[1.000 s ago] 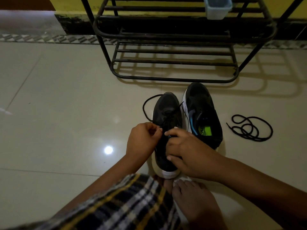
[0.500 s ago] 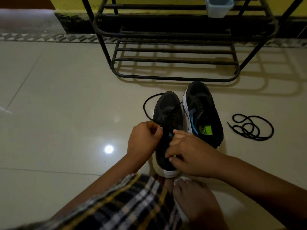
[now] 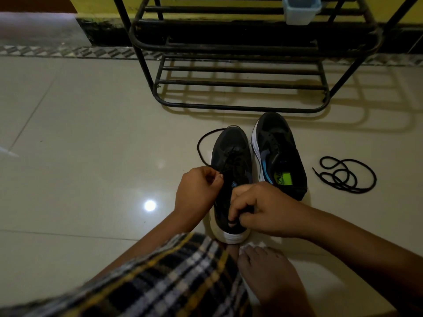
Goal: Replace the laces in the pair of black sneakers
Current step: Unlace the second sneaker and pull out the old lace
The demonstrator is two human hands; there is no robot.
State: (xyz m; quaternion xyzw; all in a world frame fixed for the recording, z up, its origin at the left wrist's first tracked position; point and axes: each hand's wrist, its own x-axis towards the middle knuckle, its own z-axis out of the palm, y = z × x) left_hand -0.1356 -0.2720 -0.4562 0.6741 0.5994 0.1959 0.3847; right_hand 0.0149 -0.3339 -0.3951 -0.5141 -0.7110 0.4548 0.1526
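Observation:
Two black sneakers stand side by side on the tiled floor. The left sneaker [image 3: 231, 154] has a black lace [image 3: 201, 145] threaded in it, looping out to its left. My left hand [image 3: 196, 193] pinches that lace beside the shoe's left edge. My right hand [image 3: 263, 209] is curled over the shoe's opening near the heel, fingers hooked into it. The right sneaker [image 3: 278, 152] has no lace and shows a green insole label. A loose black lace [image 3: 345, 175] lies coiled on the floor to the right.
A black metal shoe rack [image 3: 240, 83] stands right behind the sneakers, with a pale plastic tub [image 3: 299, 10] on an upper shelf. My bare foot [image 3: 267, 271] and checked cloth [image 3: 171, 277] are just below the left sneaker's heel.
My right hand has slid back from the middle of the left sneaker toward its heel opening. My left hand stays at the shoe's left side with the lace.

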